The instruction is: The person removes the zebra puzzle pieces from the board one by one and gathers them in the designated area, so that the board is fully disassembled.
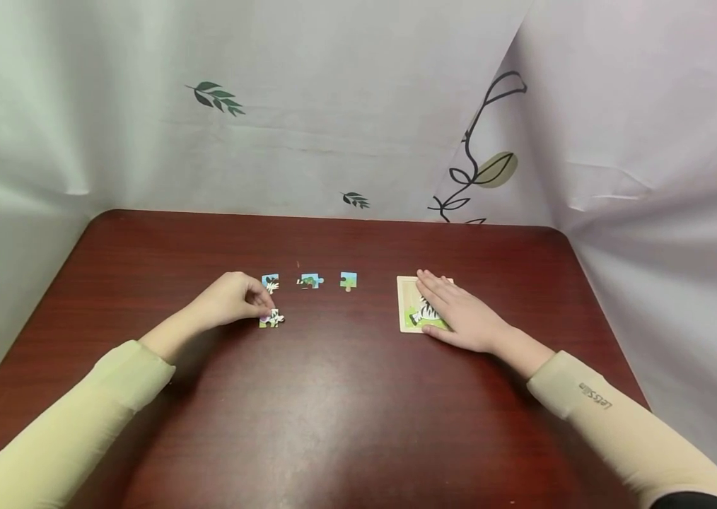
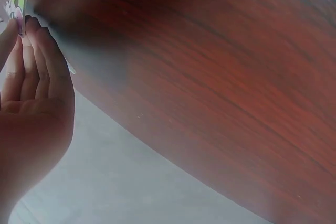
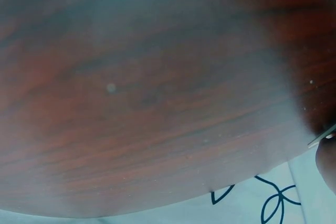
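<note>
Three loose pieces: a striped piece (image 1: 271,283), a middle piece (image 1: 310,281) and a blue-green piece (image 1: 348,281) are lying apart in a row that is running along the far edge of the desk (image 1: 358,403), a little in from it.
Left hand (image 1: 231,302): its thumb and fingertips are pinching a fourth piece (image 1: 272,319), white, black and green, just on the near side of the striped piece.
Puzzle tray (image 1: 404,305): it is lying to the right of the row, nearer the desk's far right corner than the far left one, and is showing a black-and-white striped animal on green inside a pale wooden border.
Right hand (image 1: 467,317): it is resting flat across the tray's right side, fingers stretching to the tray's far edge, thumb lying near the near edge.
Cloth (image 1: 307,141): white with leaf prints, it is hanging behind the desk's far edge and along both sides.
</note>
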Available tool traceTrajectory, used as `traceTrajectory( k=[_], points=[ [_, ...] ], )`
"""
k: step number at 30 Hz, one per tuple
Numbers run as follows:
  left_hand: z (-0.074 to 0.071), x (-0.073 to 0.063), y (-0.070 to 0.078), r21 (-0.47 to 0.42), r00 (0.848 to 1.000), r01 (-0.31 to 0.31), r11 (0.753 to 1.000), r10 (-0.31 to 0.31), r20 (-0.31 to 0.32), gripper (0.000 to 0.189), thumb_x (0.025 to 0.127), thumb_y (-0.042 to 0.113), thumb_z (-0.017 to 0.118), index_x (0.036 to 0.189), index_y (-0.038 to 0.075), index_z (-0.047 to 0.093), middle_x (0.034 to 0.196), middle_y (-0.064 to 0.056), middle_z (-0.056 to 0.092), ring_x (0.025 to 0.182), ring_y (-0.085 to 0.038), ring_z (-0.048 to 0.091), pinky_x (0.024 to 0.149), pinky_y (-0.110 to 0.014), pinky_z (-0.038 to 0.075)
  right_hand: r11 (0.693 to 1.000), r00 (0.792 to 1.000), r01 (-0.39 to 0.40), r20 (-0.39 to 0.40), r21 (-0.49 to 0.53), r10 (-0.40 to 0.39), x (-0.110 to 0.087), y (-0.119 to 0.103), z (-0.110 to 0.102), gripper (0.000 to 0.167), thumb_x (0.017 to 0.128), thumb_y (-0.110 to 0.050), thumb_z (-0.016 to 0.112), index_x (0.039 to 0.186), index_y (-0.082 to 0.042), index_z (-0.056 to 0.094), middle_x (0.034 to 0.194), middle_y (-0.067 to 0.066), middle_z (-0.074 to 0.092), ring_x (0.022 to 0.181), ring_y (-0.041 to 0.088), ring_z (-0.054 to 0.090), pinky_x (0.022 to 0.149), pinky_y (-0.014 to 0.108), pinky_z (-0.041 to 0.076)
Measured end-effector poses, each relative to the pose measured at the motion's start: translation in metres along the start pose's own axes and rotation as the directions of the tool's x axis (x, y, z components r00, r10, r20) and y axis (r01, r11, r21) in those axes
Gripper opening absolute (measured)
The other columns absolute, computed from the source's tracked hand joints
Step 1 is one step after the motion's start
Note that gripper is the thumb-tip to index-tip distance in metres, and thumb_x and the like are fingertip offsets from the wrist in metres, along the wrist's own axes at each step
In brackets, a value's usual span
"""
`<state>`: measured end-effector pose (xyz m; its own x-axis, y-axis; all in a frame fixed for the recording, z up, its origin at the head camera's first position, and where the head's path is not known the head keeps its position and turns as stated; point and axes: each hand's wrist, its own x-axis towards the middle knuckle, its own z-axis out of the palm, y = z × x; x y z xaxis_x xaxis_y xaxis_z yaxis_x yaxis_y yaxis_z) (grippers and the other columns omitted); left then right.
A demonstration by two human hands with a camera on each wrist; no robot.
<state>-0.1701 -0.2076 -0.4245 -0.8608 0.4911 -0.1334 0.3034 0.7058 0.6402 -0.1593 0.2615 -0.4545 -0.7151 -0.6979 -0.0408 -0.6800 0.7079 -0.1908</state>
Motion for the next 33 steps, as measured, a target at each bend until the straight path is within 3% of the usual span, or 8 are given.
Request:
traceTrajectory(
  k=[22, 33],
  points=[
    [-0.0061, -0.0015, -0.0035, 0.045, 0.998, 0.035, 0.998, -0.033, -0.049, 0.013, 0.087, 0.0, 0.08, 0.086, 0.013, 0.081, 0.076, 0.005, 0.076, 0.071, -0.007, 0.064, 0.068, -0.022, 0.052, 1.0, 1.0, 0.005, -0.009, 0.002, -0.005, 0.0005, 0.0006, -0.0001, 0.087, 0.103, -0.046, 0.062, 0.167, -0.001, 0.024, 0.177, 0.018, 0.019, 0.165, 0.034, 0.022, 0.131, 0.057, 0.025],
    [-0.0013, -0.0024, -0.003, -0.003, 0.997, 0.048, 0.999, -0.048, -0.056, 0.01, 0.088, -0.003, 0.079, 0.091, 0.007, 0.08, 0.079, 0.001, 0.076, 0.072, -0.008, 0.064, 0.068, -0.022, 0.052, 1.0, 1.0, 0.011, -0.005, -0.003, -0.011, 0.0006, 0.001, -0.0003, 0.086, 0.104, -0.045, 0.062, 0.167, 0.0, 0.025, 0.177, 0.018, 0.02, 0.164, 0.034, 0.022, 0.131, 0.057, 0.026]
  ],
)
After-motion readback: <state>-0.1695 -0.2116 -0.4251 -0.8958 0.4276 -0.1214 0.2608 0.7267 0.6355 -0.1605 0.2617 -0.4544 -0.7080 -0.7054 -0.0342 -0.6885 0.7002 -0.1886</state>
